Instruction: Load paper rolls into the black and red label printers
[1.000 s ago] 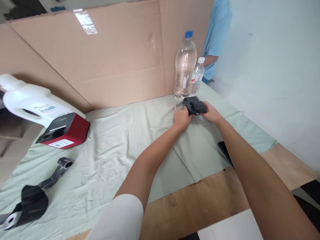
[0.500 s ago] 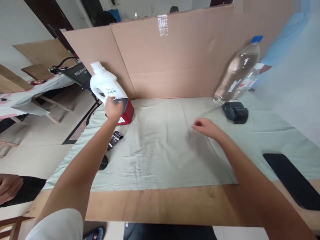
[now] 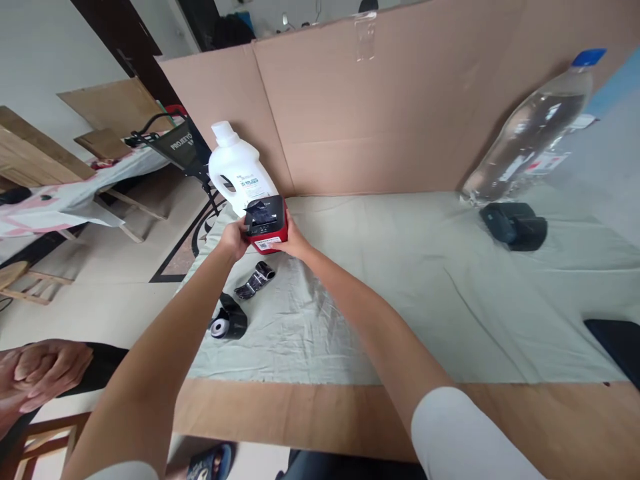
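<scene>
Jug [image 3: 245, 167] behind printer [image 3: 265, 223] — strip [image 3: 255, 280] and roll [image 3: 233, 320] before it, on cloth [image 3: 395, 287] — bottles [image 3: 533, 137] far right, behind device [image 3: 514, 227].

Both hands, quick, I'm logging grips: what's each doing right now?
Left hand: grip on the red-and-black device, at its left side.
Right hand: grip on the same device, at its right side.

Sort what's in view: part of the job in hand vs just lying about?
In the job:
- red-and-black device, between left hand and right hand

Apparently just about, untouched:
- white jug
- black strip
- black roll
- blue-capped bottle
- smaller bottle
- black device
- dark flat slab
</scene>
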Action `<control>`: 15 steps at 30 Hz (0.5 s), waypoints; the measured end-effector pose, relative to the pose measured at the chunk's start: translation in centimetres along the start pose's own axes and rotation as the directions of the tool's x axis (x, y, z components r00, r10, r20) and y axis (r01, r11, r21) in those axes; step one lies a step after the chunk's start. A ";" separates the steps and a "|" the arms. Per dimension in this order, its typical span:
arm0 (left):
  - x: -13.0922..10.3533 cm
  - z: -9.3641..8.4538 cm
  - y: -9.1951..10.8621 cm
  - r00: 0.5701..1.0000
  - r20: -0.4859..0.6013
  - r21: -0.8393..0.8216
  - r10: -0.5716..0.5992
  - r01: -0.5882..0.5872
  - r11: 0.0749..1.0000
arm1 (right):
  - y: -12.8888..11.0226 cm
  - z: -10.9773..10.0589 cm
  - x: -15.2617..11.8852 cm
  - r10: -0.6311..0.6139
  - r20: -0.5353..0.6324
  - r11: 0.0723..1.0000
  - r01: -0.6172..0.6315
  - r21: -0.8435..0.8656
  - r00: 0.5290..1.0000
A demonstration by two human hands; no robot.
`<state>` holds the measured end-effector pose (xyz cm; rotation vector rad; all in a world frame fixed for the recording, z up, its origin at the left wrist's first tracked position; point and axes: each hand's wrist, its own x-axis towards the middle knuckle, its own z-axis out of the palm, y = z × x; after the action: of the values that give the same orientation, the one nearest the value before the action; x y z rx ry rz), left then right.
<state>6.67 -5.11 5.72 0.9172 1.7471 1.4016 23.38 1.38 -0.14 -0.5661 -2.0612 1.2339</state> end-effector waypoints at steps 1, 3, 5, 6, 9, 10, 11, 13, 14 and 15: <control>-1.0 0.3 0.5 1.000 0.015 -0.014 0.016 -0.016 1.000 | -0.3 -0.4 -0.7 0.019 -0.045 1.000 -0.018 0.010 0.999; -3.2 1.4 1.4 0.997 0.056 -0.062 0.056 -0.053 0.997 | -1.1 -1.7 -2.6 0.039 -0.148 0.999 -0.044 -0.029 0.988; -5.8 3.6 2.0 0.988 0.092 -0.123 0.122 -0.111 0.986 | -1.9 -4.0 -5.4 0.016 -0.231 0.992 -0.044 -0.118 0.973; -7.2 5.1 1.9 0.979 0.109 -0.158 0.174 -0.156 0.975 | -2.3 -5.4 -7.1 -0.001 -0.260 0.986 -0.043 -0.161 0.966; -11.5 10.8 0.4 0.917 0.159 -0.281 0.366 -0.313 0.907 | -3.3 -10.1 -13.7 -0.043 -0.342 0.975 -0.035 -0.218 0.939; -13.0 12.8 -0.4 0.894 0.172 -0.305 0.414 -0.351 0.885 | -3.6 -11.6 -16.1 -0.043 -0.366 0.974 -0.042 -0.222 0.930; -14.4 14.6 -1.2 0.877 0.186 -0.316 0.444 -0.374 0.872 | -3.8 -12.9 -18.5 -0.038 -0.391 0.973 -0.054 -0.224 0.920; -16.9 17.7 -2.8 0.855 0.232 -0.309 0.464 -0.387 0.869 | -3.9 -15.0 -22.8 -0.025 -0.430 0.974 -0.075 -0.215 0.902; -17.9 18.9 -3.4 0.848 0.265 -0.301 0.459 -0.380 0.875 | -3.8 -15.8 -24.6 -0.012 -0.428 0.975 -0.086 -0.207 0.904; -18.8 19.8 -3.9 0.840 0.301 -0.293 0.451 -0.369 0.882 | -3.7 -16.4 -26.1 0.006 -0.410 0.975 -0.096 -0.198 0.912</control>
<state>32.71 -12.35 0.37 1.3837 1.1263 1.5374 53.15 -7.51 0.40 -0.9022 -1.8363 0.8345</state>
